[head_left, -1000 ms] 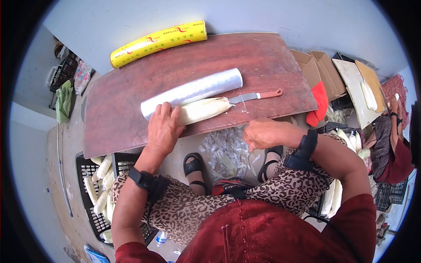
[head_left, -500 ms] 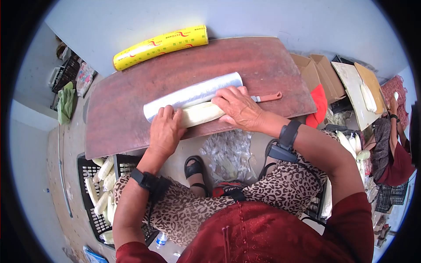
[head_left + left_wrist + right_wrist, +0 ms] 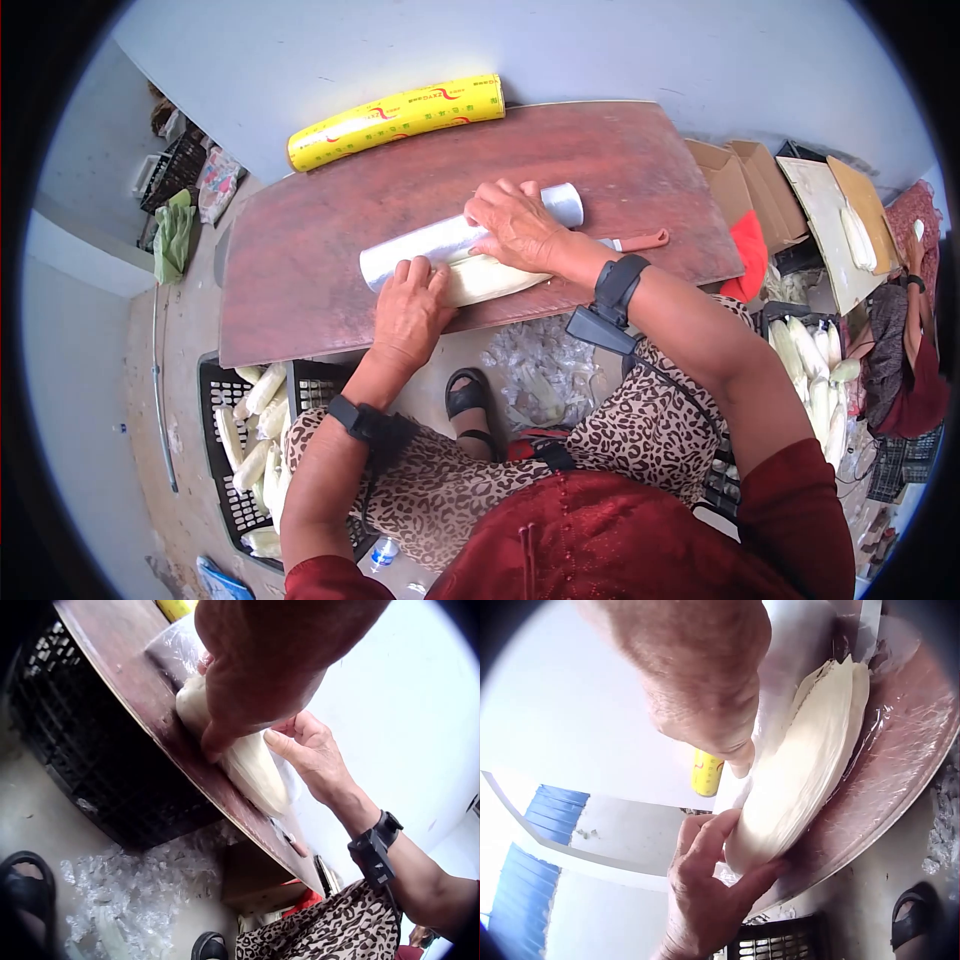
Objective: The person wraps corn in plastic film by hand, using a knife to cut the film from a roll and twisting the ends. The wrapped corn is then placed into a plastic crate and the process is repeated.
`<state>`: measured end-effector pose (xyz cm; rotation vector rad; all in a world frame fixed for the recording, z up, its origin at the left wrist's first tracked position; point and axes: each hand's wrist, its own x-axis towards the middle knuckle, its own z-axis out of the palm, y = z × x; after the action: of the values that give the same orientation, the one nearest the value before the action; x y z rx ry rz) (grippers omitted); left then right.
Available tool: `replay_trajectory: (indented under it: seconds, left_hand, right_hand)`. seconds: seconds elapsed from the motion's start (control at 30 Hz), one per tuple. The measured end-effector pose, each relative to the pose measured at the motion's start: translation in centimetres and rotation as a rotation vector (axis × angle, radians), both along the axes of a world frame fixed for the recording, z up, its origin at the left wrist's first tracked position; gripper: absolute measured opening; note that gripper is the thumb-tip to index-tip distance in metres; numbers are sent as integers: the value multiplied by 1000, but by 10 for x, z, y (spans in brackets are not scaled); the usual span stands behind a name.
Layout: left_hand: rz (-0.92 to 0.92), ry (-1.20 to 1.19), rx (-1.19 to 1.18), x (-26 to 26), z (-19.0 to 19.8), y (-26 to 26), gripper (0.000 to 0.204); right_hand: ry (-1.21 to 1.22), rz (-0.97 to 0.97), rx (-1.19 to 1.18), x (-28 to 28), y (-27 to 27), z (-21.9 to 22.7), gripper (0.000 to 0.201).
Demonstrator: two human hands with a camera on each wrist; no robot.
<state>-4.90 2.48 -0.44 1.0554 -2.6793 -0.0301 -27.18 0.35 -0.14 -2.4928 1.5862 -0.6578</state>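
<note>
An ear of corn in pale husk (image 3: 490, 279) (image 3: 802, 765) lies along the near edge of the red-brown table (image 3: 290, 250), against a roll of clear plastic film (image 3: 420, 243). My left hand (image 3: 410, 315) (image 3: 705, 881) grips the corn's left end, thumb on the near side and fingers toward the roll. Over the roll's right part, my right hand (image 3: 515, 228) (image 3: 319, 761) curls its fingers, with the thumb between roll and corn. Beyond the corn's right end is a knife (image 3: 645, 240), its blade partly hidden by my right arm.
A yellow printed roll (image 3: 400, 120) lies at the table's back edge. Crates of corn (image 3: 225, 400) (image 3: 775, 330) stand below on both sides. Plastic scraps (image 3: 545, 370) cover the floor between my feet. Another person's arm (image 3: 915, 270) shows at far right.
My right hand came in from the table's near edge to the corn's right end, then shifted up and left onto the film roll. My left hand stays at the corn's left end.
</note>
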Motion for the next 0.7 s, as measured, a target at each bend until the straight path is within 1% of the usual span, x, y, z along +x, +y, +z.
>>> replay_trajectory:
  seconds: [0.1, 0.2, 0.3, 0.4, 0.5, 0.63, 0.7]
  left_hand:
    - [10, -14, 33, -2, 3, -3, 57]
    - [3, -14, 93, -2, 7, -9, 55]
    - [-12, -35, 191, -2, 15, -21, 51]
    - [-25, -68, 280, -4, 18, -34, 45]
    - [-36, -97, 356, -5, 23, -45, 40]
    - [-28, -144, 384, -6, 24, -54, 39]
    - [1, -41, 417, -6, 22, -54, 39]
  right_hand:
    - [47, 11, 49, -1, -8, 4, 28]
    - [-44, 13, 36, -5, -23, -1, 22]
    - [-50, -71, 15, -7, -34, -6, 18]
    - [-66, -116, -134, -1, -41, -9, 17]
    - [-9, -43, -89, 3, -45, -11, 16]
    - [15, 10, -44, -3, -41, -10, 25]
    - [1, 8, 2, -7, -40, -7, 33]
